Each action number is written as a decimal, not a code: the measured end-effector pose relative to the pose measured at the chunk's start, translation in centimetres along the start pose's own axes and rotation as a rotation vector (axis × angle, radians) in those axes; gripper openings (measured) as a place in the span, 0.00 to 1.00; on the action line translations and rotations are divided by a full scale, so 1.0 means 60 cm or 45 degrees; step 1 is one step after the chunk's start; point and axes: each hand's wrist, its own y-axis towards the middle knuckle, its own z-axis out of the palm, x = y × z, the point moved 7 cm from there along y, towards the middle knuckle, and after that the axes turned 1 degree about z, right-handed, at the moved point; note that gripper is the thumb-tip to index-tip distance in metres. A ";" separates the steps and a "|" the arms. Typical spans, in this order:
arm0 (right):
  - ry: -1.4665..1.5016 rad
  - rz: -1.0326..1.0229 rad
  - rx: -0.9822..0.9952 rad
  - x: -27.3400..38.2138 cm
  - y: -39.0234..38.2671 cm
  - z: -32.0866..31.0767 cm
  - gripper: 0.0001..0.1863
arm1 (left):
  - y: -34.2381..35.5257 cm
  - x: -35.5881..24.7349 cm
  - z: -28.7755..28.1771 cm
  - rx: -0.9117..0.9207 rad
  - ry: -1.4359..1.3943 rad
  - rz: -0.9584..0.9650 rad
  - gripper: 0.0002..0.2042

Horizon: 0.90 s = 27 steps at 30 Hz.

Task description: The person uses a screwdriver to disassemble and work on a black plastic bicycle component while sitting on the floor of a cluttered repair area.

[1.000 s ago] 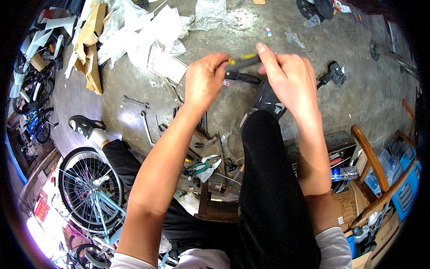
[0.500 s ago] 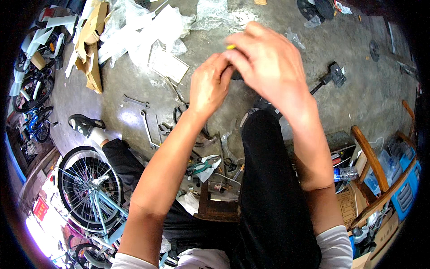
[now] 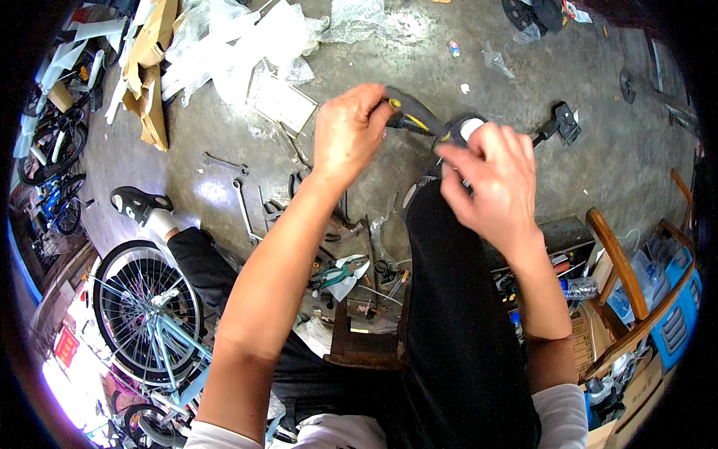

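My left hand (image 3: pixel 350 129) is closed on one end of a dark, curved, flexible strip (image 3: pixel 416 109) with yellow along its inner side; its exact kind does not show. The strip arches to the right, where the fingertips of my right hand (image 3: pixel 493 173) meet its other end. The right hand's fingers are curled and slightly blurred, the thumb a little apart below. Both hands are raised over the floor, just beyond my right knee. Under the strip, my dark shoe (image 3: pixel 465 120) is partly hidden by the right hand.
Spanners (image 3: pixel 243 206), green-handled pliers (image 3: pixel 338 275) and other tools lie on the concrete left of my right leg. A bicycle wheel (image 3: pixel 146 310) stands at lower left. Plastic wrapping (image 3: pixel 247 45) and torn cardboard (image 3: pixel 153 97) lie farther off. A wooden frame (image 3: pixel 619 266) and boxes are at right.
My hands have moved apart; the right one came down and to the right. The dark strip now shows stretched between them, where before only a yellow bit was visible.
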 end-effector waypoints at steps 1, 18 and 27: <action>-0.021 0.075 -0.001 -0.012 -0.001 0.001 0.08 | 0.001 0.001 -0.004 -0.007 -0.077 -0.048 0.09; 0.050 0.181 0.217 -0.072 0.033 0.018 0.09 | -0.012 0.003 0.007 0.085 -0.061 -0.115 0.10; 0.319 -0.094 -0.050 0.021 0.148 0.009 0.07 | -0.011 0.008 0.017 0.091 0.011 -0.076 0.09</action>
